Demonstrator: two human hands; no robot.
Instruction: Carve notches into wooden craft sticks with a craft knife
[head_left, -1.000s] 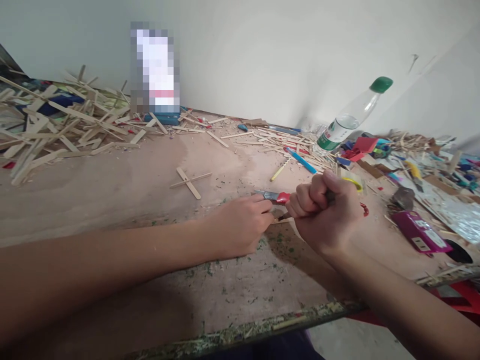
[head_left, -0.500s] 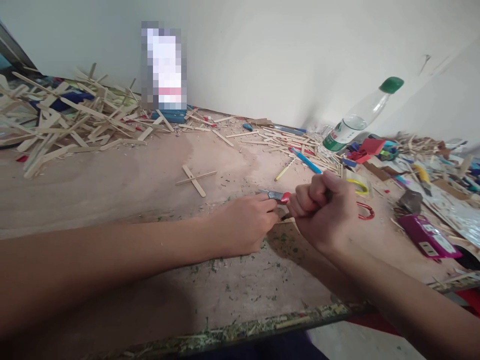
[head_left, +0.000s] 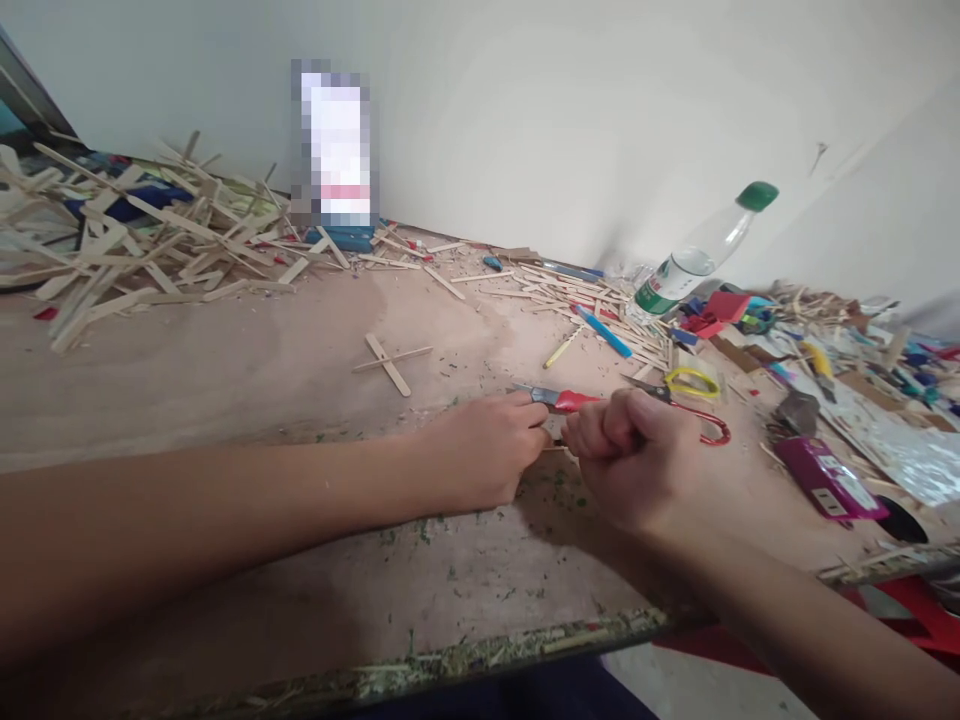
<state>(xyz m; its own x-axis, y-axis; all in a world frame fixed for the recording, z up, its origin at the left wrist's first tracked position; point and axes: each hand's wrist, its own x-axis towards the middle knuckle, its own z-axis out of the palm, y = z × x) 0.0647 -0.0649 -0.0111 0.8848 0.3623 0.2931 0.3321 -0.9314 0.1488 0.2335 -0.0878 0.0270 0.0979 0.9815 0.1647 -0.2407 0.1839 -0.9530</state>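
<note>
My left hand (head_left: 487, 450) rests on the table, its fingers closed on a pale wooden craft stick (head_left: 555, 448), of which only a thin edge shows. Just to the right, my right hand (head_left: 630, 455) is curled in a fist close to that stick. It grips something with a dark tip (head_left: 559, 441), mostly hidden by the fingers. Right behind both hands lies a red-handled craft knife (head_left: 574, 401) with its blade to the left. Beyond my left hand, two craft sticks form a cross (head_left: 388, 364) on the table.
A heap of craft sticks (head_left: 150, 240) lies at the left. Scissors (head_left: 694, 382), a blue pen (head_left: 606, 332), loose sticks and a tilted bottle (head_left: 686, 265) are behind my right hand. A purple box (head_left: 829, 478) sits to the right. A blurred screen (head_left: 337, 150) leans against the wall.
My right hand has moved slightly left and down, closer to my left hand. The view has shifted a little, and more of the knife handle and the scissors shows.
</note>
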